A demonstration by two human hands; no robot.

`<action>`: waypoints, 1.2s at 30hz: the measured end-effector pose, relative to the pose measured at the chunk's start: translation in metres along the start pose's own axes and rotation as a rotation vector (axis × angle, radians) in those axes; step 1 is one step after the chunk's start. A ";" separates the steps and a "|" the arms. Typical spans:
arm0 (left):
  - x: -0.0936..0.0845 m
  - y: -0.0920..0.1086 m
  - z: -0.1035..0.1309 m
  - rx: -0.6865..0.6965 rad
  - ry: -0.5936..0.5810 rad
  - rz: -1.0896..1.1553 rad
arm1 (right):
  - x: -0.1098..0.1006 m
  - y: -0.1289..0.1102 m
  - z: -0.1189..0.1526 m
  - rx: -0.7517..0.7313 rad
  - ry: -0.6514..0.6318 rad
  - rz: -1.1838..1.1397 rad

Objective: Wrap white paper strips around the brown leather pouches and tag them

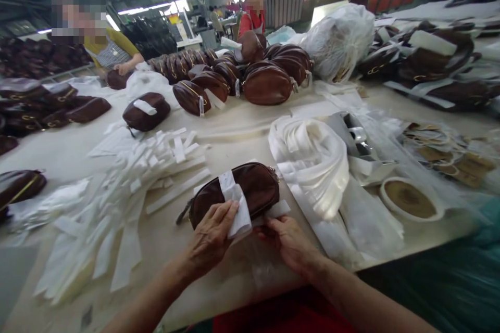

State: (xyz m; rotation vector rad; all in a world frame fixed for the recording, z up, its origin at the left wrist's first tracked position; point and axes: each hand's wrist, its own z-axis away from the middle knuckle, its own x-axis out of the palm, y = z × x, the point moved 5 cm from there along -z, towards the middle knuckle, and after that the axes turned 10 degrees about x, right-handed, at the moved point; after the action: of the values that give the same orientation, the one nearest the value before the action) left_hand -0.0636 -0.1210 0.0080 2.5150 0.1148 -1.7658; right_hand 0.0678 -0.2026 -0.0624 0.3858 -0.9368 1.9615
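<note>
A dark brown leather bag [258, 187] with a zip lies on the table just beyond my hands. A white paper strip [239, 213] runs over its front and hangs down toward me. My left hand [216, 231] presses its fingers together on this strip, against the bag's near side. At the bag's lower right, my right hand [287, 237] pinches another white strip [278, 209] between thumb and fingers. A dark tassel or pull [183, 213] sticks out at the bag's left end. The underside of the bag is hidden.
Loose white strips [156, 161] spread over the left of the table. To the right are a folded white plastic bundle [308, 161], a tape roll [410, 199] and brown tags [469, 166]. Several brown bags [269, 83] stand behind. Two people work across the table.
</note>
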 end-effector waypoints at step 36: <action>-0.001 0.004 -0.012 0.060 0.038 -0.176 | -0.003 -0.017 -0.008 -0.038 0.058 -0.033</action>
State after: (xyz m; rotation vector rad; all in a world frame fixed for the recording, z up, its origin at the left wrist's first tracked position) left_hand -0.0524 -0.1240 0.0125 2.6557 0.2977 -1.8085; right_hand 0.0846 -0.1933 -0.0618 0.3191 -0.9231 1.9121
